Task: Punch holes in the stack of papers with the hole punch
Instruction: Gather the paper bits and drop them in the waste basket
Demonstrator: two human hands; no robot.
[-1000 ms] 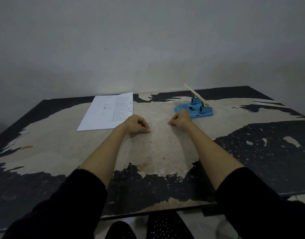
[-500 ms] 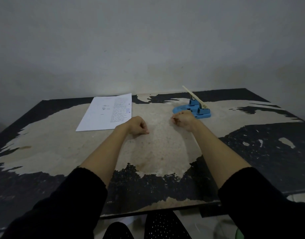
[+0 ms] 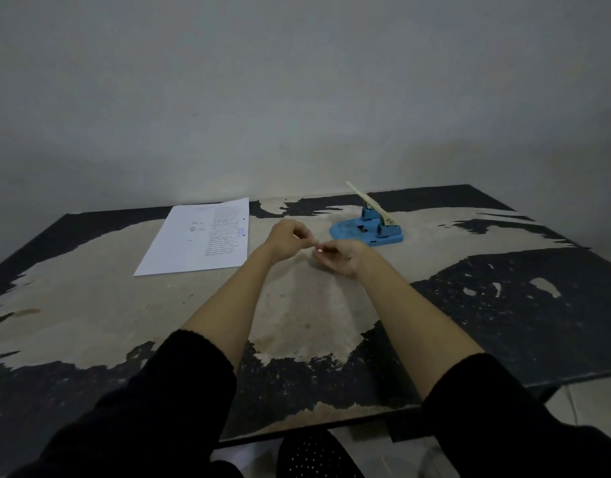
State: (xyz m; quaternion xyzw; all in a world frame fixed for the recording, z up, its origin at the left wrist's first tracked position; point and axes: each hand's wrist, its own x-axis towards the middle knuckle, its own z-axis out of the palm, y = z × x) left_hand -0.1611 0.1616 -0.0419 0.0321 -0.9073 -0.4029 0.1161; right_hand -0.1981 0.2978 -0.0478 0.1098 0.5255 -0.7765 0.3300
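A white stack of printed papers (image 3: 202,238) lies flat at the far left of the table. A blue hole punch (image 3: 368,229) with a cream lever raised stands at the far right of centre. My left hand (image 3: 287,241) and my right hand (image 3: 342,258) hover between them above the table, fingertips touching each other. Both hands have curled fingers and hold nothing I can make out. The right hand is just in front of the punch's base, apart from it. The left hand is right of the papers' edge.
The table (image 3: 90,305) has a worn top, beige with black patches. A plain grey wall (image 3: 297,98) rises right behind its far edge. My black sleeves cover the near edge, and a dark chair seat (image 3: 314,457) shows below.
Both hands lifted off the table and came together, fingertips meeting. The right hand turned palm-up and drew back from the punch. The papers and punch stayed where they were.
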